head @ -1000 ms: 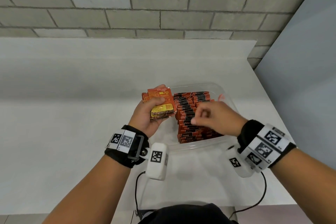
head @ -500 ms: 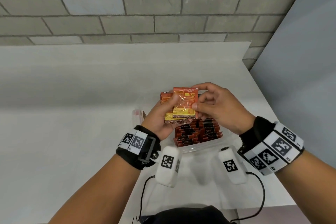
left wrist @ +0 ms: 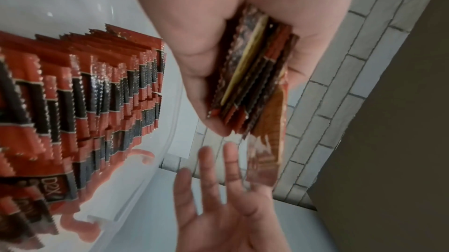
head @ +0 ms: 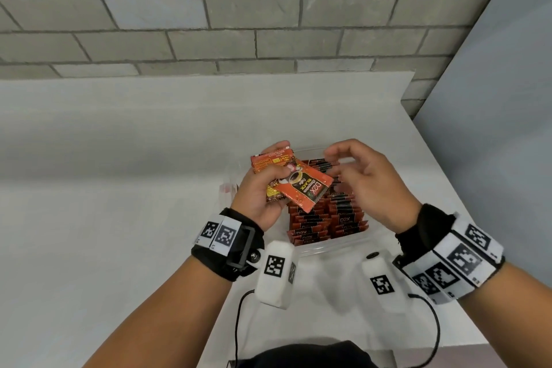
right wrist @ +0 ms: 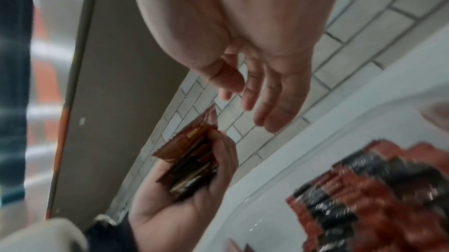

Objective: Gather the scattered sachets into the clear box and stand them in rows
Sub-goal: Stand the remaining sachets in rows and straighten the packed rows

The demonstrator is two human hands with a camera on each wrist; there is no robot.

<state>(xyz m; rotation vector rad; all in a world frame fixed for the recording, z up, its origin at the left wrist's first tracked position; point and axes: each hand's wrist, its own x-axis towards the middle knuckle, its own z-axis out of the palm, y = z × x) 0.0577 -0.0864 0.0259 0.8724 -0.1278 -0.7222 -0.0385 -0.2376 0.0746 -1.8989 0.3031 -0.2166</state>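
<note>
My left hand (head: 268, 188) grips a stack of red and black coffee sachets (head: 295, 185) above the left side of the clear box (head: 337, 248). The top sachet lies fanned out to the right, face up. The left wrist view looks along the stack (left wrist: 252, 83), squeezed between thumb and fingers. My right hand (head: 355, 167) hovers just right of the stack with fingers spread and relaxed, holding nothing (right wrist: 262, 95). Inside the box, rows of sachets (head: 328, 218) stand on edge (left wrist: 85, 93), partly hidden by both hands.
The box rests on a white table (head: 119, 218) near its right edge. A grey brick wall (head: 239, 24) runs behind and a grey panel (head: 493, 98) stands at the right. A small clear wrapper with red marks (head: 227, 191) lies left of the box.
My right hand, which was pinching the front sachet of the stack, has let go and drawn away to the right. The top sachet now lies tilted, face up, on the stack.
</note>
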